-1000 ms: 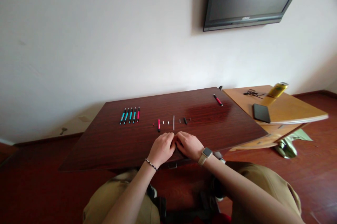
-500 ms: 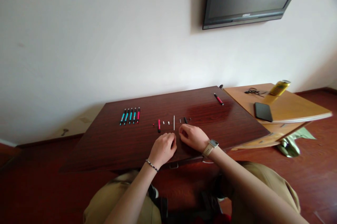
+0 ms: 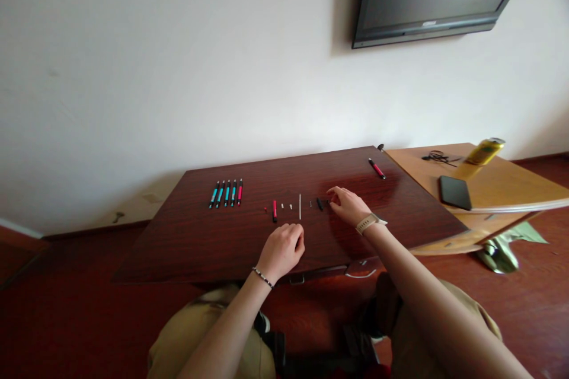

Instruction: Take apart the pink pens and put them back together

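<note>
My left hand point(image 3: 283, 249) rests on the table's front part in a loose fist, with nothing showing in it. My right hand point(image 3: 349, 206) reaches over the table, fingers apart and stretched toward a tiny dark piece point(image 3: 328, 202) by the fingertips. Pen parts lie in a row: a small red piece point(image 3: 265, 209), a red barrel with a black end point(image 3: 274, 211), two small white pieces point(image 3: 282, 206), a white refill point(image 3: 300, 207), a tiny spring-like piece point(image 3: 310, 204) and a black tube point(image 3: 319, 204).
Several turquoise pens point(image 3: 221, 194) and a red pen point(image 3: 240, 192) lie side by side on the dark table point(image 3: 178, 242). Another red pen point(image 3: 377, 169) is at the back right. The adjoining wooden cabinet holds a phone point(image 3: 454, 192), a cable point(image 3: 439, 157) and a yellow can point(image 3: 486, 152).
My right hand has moved right and away from my left, its fingers opening out. More of the black tube shows now. My left hand stays in place while the view shifts slightly.
</note>
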### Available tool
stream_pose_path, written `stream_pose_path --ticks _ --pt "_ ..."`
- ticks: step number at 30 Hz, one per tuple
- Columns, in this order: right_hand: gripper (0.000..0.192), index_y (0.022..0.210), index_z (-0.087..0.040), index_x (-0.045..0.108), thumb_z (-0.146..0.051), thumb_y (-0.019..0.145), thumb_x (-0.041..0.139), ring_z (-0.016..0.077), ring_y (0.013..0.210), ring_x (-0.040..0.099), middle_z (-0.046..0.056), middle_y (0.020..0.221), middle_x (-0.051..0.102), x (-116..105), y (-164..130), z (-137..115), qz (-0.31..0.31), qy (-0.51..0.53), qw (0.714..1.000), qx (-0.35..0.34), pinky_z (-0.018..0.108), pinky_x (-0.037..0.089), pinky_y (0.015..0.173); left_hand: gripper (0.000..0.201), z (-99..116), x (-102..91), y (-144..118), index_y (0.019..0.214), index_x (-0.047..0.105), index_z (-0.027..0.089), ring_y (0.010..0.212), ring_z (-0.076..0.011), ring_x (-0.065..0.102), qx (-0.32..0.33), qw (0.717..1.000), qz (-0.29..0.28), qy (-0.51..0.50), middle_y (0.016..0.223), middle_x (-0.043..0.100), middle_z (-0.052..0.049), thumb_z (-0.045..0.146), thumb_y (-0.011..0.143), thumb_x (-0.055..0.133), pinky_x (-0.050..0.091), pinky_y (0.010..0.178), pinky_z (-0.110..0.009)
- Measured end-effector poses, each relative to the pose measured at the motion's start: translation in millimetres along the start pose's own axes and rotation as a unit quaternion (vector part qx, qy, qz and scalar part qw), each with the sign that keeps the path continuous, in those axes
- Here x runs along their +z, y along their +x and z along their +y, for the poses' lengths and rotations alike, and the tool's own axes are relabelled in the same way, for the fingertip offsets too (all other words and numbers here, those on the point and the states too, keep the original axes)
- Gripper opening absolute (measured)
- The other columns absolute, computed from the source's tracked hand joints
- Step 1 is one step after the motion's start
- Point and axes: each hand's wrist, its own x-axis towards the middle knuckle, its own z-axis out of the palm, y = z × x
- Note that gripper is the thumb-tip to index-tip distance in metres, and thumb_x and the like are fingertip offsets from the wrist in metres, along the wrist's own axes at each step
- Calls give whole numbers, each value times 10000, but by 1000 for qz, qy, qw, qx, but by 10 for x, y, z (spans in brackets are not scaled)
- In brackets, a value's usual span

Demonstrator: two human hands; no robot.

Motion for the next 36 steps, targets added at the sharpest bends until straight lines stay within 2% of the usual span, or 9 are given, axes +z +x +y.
stream_pose_path --ticks 3,9,14,18,21,24,27,32,36 --pt "312 1222 -221 673 -227 910 659 203 927 647 51 1010 707 90 51 -12 -19 -14 1000 18 280 430 795 142 -7 2 -3 874 515 223 808 -193 591 1 1000 3 2 859 628 -21 101 947 509 477 770 -319" --pt "113 1012 -232 715 -295 960 637 209 923 657 72 1046 717 171 104 -61 -4 -24 998 50 285 425 787 147 -18 5 -9 868 511 224 808 -197 589 6 1000 5 3 860 626 -23 99 946 508 478 767 -325" --pt "168 1068 -210 683 -229 962 553 211 890 686 66 988 761 148 120 -171 34 40 995 89 280 434 783 148 -32 16 -19 863 512 221 804 -199 587 13 1000 8 6 853 621 -26 101 950 505 479 757 -329" --pt "261 971 -217 710 -225 982 449 244 942 700 86 1031 774 105 119 -299 20 21 993 112 301 434 820 143 -41 24 -20 871 523 219 799 -198 584 15 1000 13 3 850 620 -27 98 947 514 482 758 -326" --pt "360 972 -205 699 -387 1046 397 281 946 712 124 1007 773 105 85 -378 1 -12 991 136 327 439 812 144 -46 36 -23 878 524 219 806 -200 586 17 1000 14 6 850 617 -26 96 951 509 484 767 -330" --pt "426 1059 -195 665 -582 1007 495 315 966 720 145 1034 769 151 37 -416 -9 -47 990 136 345 453 799 146 -46 43 -28 878 522 219 816 -203 588 15 1000 16 11 853 617 -27 96 956 505 483 778 -333" --pt "377 1117 -189 640 -535 992 558 320 989 728 154 1064 764 210 6 -422 -26 -80 988 131 353 466 806 144 -43 39 -26 876 521 220 813 -204 588 13 1000 14 12 851 619 -28 101 957 510 484 776 -330" --pt "333 1020 -186 681 -458 1017 489 337 961 743 172 1008 770 240 1 -447 -49 -114 982 144 373 477 784 146 -34 32 -13 879 531 221 810 -203 593 11 1000 7 10 858 628 -31 98 955 511 489 776 -325" --pt "319 970 -187 713 -465 962 557 335 950 741 174 1006 775 198 -20 -474 -62 -109 981 147 358 467 757 142 -27 19 -4 881 535 220 802 -203 600 5 1000 5 5 857 634 -31 102 954 510 492 769 -325"
